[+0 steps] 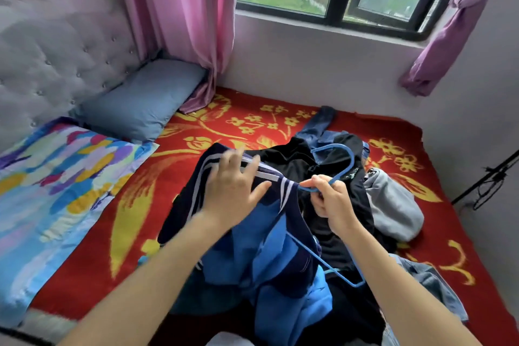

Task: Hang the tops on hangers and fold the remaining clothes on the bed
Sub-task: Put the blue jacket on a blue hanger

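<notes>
Head: hanger [350, 157] in right hand [331, 201]

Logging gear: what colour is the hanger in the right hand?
Blue hanger, held by the right hand; head view shows it.

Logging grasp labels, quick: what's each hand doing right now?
Left hand: open, fingers spread on the striped navy top.
Right hand: closed, pinching the blue hanger below its hook.
</notes>
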{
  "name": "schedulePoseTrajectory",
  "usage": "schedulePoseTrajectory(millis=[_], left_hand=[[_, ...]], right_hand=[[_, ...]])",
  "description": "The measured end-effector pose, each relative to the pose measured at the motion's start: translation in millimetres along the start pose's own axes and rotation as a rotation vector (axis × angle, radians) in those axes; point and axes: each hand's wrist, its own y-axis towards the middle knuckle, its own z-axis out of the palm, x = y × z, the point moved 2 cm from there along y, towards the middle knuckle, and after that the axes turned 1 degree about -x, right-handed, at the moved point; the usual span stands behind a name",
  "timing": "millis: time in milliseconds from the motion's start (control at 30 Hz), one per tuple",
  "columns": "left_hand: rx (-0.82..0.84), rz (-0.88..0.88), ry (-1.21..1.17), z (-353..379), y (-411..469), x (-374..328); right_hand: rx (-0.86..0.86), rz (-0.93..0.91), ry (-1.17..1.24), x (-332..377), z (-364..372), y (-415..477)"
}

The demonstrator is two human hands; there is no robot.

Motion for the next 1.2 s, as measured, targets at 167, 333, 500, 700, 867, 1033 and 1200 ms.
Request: schedulePoseTrajectory(millis=[167, 333, 500, 700, 867, 1033, 1200], left_hand=[[0.432, 0.309, -0.111, -5, 38, 2], [0.321, 0.207, -0.322, -12, 40, 27], [0.079, -0.023, -0.424, -35, 51, 46], [-0.104, -0.109, -0.448, -51, 55, 38], [-0.192, -0.129, -0.5, -67, 52, 39], [-0.14, -0.223, -0.71, -82, 34, 75], [0.002, -0.189, -0.733, -74, 12, 96]], right_hand=[[0.056, -0.156, -0.026, 9, 1, -2], [0.106, -0.25, -0.491, 27, -33, 5], [-0.78, -0.09, -0.272, -3, -113, 16], [-0.41, 0.214, -0.401, -76, -37, -8], [-0.107, 0.35, -0.816, -117, 0, -13], [-0.31, 0.32, -0.228, -88, -50, 13], [-0.338, 0.131, -0.103, 23, -91, 38]])
